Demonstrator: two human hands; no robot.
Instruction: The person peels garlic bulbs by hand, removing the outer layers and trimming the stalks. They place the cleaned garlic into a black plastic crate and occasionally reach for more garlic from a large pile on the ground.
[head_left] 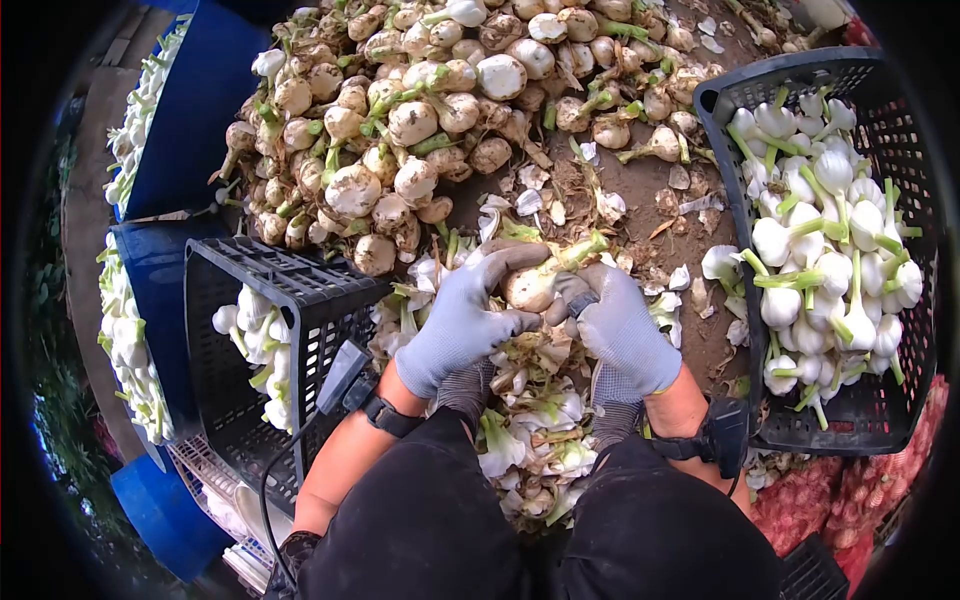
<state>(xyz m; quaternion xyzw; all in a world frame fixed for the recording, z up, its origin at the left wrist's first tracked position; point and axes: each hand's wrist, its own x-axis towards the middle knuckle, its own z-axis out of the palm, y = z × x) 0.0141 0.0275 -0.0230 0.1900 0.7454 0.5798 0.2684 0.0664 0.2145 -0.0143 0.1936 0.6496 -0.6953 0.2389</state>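
Now two gloved hands, left hand (462, 322), right hand (622, 330), one garlic bulb (532, 286), two black crates (300, 285).

Head-worn view, steeply downward, close

Grey knit gloves, black wristbands, black trousers.

left hand (462, 322) gloved, fingers curled, pointing 1 o'clock | right hand (620, 330) gloved, fingers curled, pointing 11 o'clock | forearms bare
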